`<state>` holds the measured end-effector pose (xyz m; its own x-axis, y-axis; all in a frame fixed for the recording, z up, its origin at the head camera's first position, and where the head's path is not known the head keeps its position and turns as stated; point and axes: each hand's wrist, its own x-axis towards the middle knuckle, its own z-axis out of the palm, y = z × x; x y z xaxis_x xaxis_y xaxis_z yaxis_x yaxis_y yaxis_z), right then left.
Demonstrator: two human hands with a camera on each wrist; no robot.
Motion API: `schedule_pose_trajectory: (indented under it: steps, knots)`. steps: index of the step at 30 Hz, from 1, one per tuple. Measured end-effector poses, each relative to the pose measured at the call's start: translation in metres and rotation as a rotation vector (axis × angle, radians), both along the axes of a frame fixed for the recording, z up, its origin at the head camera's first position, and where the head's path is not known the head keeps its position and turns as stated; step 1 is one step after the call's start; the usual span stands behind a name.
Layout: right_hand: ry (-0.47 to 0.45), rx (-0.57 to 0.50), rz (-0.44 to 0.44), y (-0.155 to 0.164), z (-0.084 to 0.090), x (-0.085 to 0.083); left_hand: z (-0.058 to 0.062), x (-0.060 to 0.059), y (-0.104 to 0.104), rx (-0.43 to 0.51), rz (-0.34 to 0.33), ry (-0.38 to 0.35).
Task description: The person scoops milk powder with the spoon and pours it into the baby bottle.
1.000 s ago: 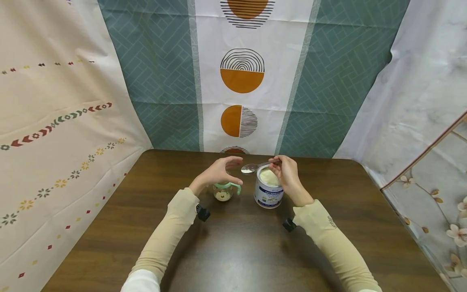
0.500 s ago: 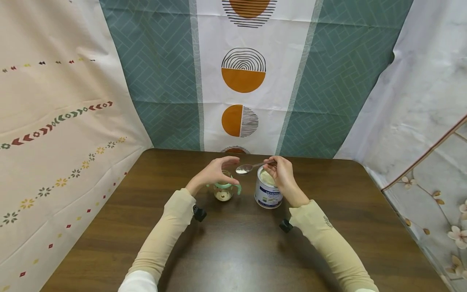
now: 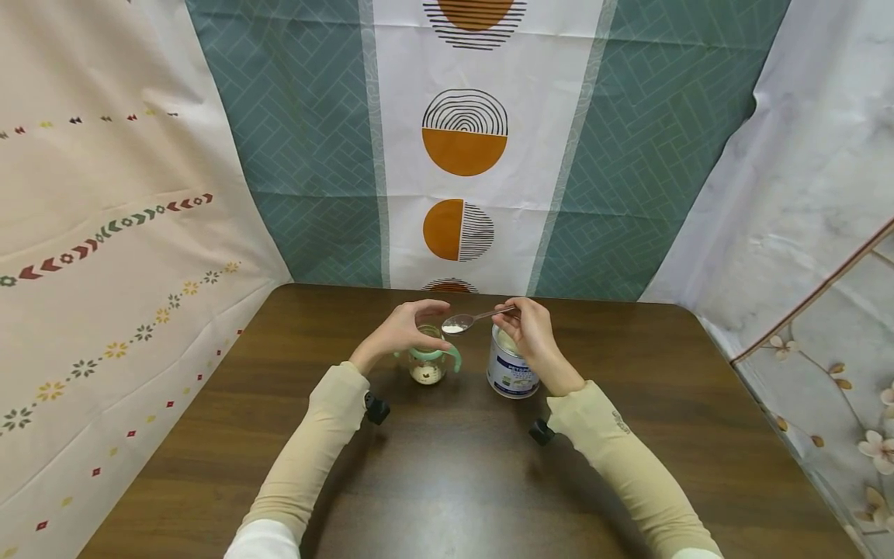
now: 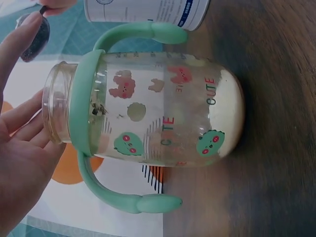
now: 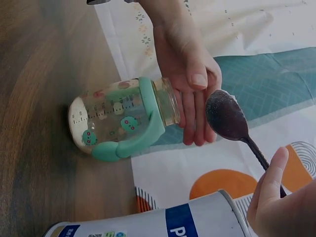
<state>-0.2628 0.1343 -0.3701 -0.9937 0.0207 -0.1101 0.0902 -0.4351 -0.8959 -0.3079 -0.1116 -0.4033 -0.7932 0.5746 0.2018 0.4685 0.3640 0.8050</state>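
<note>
Beige sleeves in the foreground, both forearms reaching out over the dark wood table (image 3: 447, 481).

Clear baby bottle (image 3: 428, 362) with mint-green collar and two loop handles stands upright on the table, long axis vertical, open neck pointing up. A layer of pale powder sits in its bottom. The wrist views show it rotated sideways; that is camera roll.

Just right of the bottle: white-and-blue tin (image 3: 512, 371), upright and open, with powder inside. Label is partly hidden by the right wrist and unreadable in the head view. Bottle and tin are close but apart.

Left hand (image 3: 403, 331) is cupped beside and over the bottle neck, with fingers straight and loosely together and thumb apart. Whether the palm touches the glass: cannot tell.

Right hand (image 3: 532, 330) pinches the handle end of a metal spoon (image 3: 466, 321) between thumb and fingertips. Spoon long axis runs roughly level, left-right; its bowl points left toward the left hand and sits above the bottle mouth, carrying a little white powder. The right wrist view shows only the bowl's underside, so the load is hidden there.

Behind the table: patterned backdrop (image 3: 464, 147) with teal panels and orange half-circles.
</note>
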Motion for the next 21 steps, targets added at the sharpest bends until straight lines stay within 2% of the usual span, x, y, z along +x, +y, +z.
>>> schedule_pose_trajectory:
  steps: [7,12,21]
  knots:
    - [0.023,0.022,0.012,-0.006,-0.004,-0.001,-0.002,0.0,-0.001,-0.014,0.009,-0.023]
    - [0.063,0.06,0.021,-0.012,-0.005,0.001,-0.005,-0.001,-0.001,0.009,0.015,-0.026]
    - [0.163,0.142,0.054,-0.026,-0.008,0.006,-0.011,-0.003,-0.006,-0.028,0.001,0.019]
